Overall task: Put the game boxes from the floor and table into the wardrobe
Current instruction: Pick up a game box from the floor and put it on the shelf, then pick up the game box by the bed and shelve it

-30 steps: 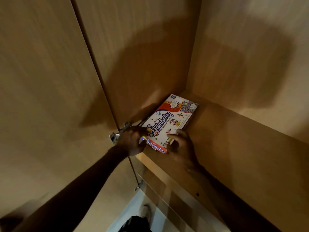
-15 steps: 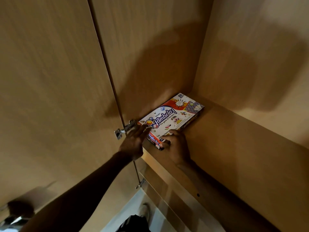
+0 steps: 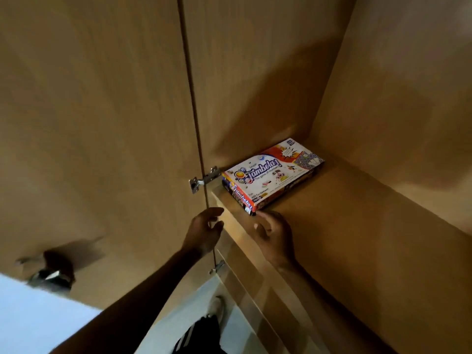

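The game box (image 3: 272,176) lies flat on the wardrobe shelf (image 3: 357,226), lid up, with "Tambola" printed across its white, red and orange top; its long side runs along the left inner wall of the wardrobe, and its far end sits close to the back corner; its near end reaches almost to the front edge of the shelf; there seem to be two boxes stacked, since a second dark edge shows beneath the top one, though I cannot tell for sure.

The left hand (image 3: 204,229) hangs in front of the shelf edge, below and to the left of the box, with the fingers loosely spread and curled, holding nothing and apart from the box; the right hand (image 3: 274,237) is just below the near corner of the box, palm turned inward, fingers open and slightly bent, the fingertips very near that corner, and whether they touch it cannot be told; it grips nothing.

The wardrobe door (image 3: 97,123) stands open on the left, fixed by a metal hinge (image 3: 203,179) just beside the box; a second, smaller hinge (image 3: 217,267) shows lower down; a blurred metal handle (image 3: 51,274) sits on the door near its lower left; below, pale floor and a foot in a light shoe (image 3: 217,306) are visible.
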Available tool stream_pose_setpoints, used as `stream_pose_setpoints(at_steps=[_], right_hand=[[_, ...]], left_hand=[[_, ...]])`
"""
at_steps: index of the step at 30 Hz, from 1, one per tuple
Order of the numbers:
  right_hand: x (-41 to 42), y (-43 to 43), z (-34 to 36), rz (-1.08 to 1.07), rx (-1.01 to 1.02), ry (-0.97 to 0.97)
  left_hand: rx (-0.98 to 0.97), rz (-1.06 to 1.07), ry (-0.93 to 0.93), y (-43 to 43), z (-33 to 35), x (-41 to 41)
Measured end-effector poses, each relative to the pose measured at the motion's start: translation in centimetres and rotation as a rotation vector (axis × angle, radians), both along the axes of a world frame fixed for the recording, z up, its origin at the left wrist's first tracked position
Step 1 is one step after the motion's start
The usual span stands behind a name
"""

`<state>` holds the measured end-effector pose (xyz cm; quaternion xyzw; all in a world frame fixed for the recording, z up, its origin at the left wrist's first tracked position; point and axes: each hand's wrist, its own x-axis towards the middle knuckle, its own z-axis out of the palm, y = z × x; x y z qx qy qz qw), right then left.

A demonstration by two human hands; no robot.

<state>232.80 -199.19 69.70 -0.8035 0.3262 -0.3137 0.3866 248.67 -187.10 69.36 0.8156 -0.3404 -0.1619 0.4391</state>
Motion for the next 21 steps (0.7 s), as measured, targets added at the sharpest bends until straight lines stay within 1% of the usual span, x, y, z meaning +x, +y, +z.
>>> stream_pose_setpoints(at_steps=[1,3,6,10,11,17,21], right_hand=[[-0.2,0.9,-0.2,0.004,0.048,0.003],[-0.5,3.4,-1.1,0.073,0.134,0.068],[-0.4,7.5,-2.1,0.231,0.196,0.134],[0.7,14.8,-2.7,0.418,0.293,0.253],[0.8,16.3,-2.9,0.462,0.299,0.277],[1.8,29.7,-4.4,0.886,0.229,0.412],[1.6,40.2,-4.5,1.083,0.216,0.486]], left_hand=[[-0.046,0.034,0.042,1.3,-0.3,-0.7],[-0.090,0.127,0.119,5.2,-1.1,-2.4],[-0.080,0.257,0.211,11.6,-2.4,-4.6],[-0.099,0.502,0.291,21.5,-3.9,-7.4],[-0.107,0.552,0.308,23.5,-4.1,-8.2],[-0.161,0.911,0.373,38.4,-5.4,-14.8],[-0.213,1.113,0.373,48.0,-5.7,-19.2]])
